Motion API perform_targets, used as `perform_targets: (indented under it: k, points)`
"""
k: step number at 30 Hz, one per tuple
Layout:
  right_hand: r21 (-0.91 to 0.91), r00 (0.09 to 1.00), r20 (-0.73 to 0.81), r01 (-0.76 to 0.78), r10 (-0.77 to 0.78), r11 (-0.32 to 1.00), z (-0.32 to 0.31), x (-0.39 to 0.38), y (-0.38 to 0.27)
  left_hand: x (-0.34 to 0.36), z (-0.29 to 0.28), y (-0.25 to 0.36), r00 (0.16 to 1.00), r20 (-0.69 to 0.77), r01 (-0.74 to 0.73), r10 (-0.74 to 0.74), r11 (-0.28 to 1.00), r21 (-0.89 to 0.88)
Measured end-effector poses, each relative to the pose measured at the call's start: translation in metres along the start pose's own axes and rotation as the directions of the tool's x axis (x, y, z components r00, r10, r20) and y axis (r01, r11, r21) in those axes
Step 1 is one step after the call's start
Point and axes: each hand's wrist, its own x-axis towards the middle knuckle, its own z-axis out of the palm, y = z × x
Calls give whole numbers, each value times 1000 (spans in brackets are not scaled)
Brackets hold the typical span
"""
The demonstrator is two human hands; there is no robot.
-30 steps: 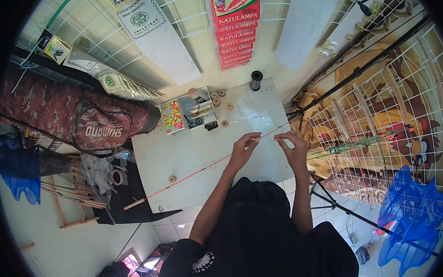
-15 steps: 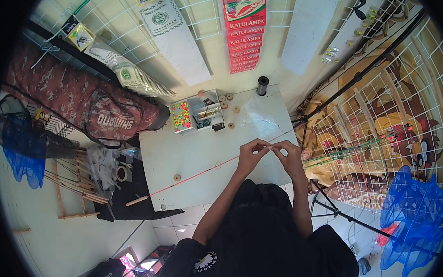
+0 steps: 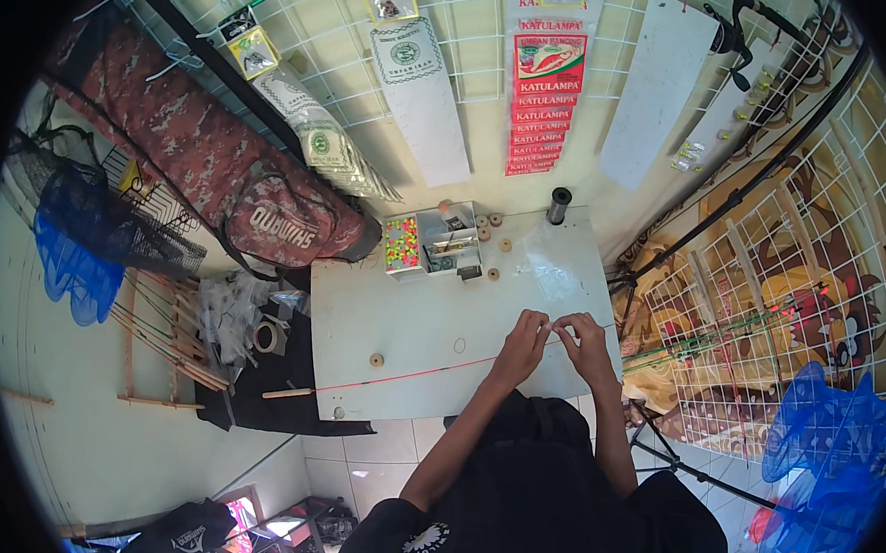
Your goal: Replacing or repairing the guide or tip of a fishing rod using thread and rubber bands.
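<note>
My left hand (image 3: 526,346) and my right hand (image 3: 585,350) are raised over the right part of the white table (image 3: 430,326), fingertips pinched close together. What they pinch is too small to make out. A thin red rod (image 3: 408,372) with a wooden handle (image 3: 287,394) runs diagonally across the table, passing by my hands. A small loop (image 3: 459,344) shows left of them. A wooden disc (image 3: 377,359) lies near the rod. Farther back are a compartment box (image 3: 430,230) of coloured pieces, several more wooden discs (image 3: 505,245), a black spool (image 3: 559,204) and a clear plastic bag (image 3: 549,257).
A camouflage bag (image 3: 285,223) and blue nets (image 3: 78,267) are at the left, beside wooden-handled rods (image 3: 163,352) on black material (image 3: 286,408). Packets (image 3: 542,101) hang on the back grid. A right-hand grid (image 3: 718,381) holds rods, with a black stand (image 3: 674,459) and blue nets (image 3: 821,426).
My fingertips have come from apart to close together. The whole view has shifted, so the table and hands sit lower in the picture, and the red rod looks less steeply angled.
</note>
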Motion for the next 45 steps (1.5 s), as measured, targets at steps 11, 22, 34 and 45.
perform_targets:
  k: [11, 22, 34, 45]
  points:
    - [-119, 991, 43, 129, -125, 985, 9, -2, -2, -12, -1, -5, 992, -67, 90, -102, 982, -169]
    - [-139, 992, 70, 119, -110, 983, 26, 4, -2, -5, -13, -31, 972, -84, 181, -219, 927, -330]
    - [-166, 1000, -17, -22, 20, 986, 26, 25, 19, 85, -176, -141, 884, -463, 225, -60, 924, 309]
    - [-190, 998, -16, -64, 62, 980, 22, 39, 28, 102, -209, -200, 935, -296, 338, -196, 748, 572]
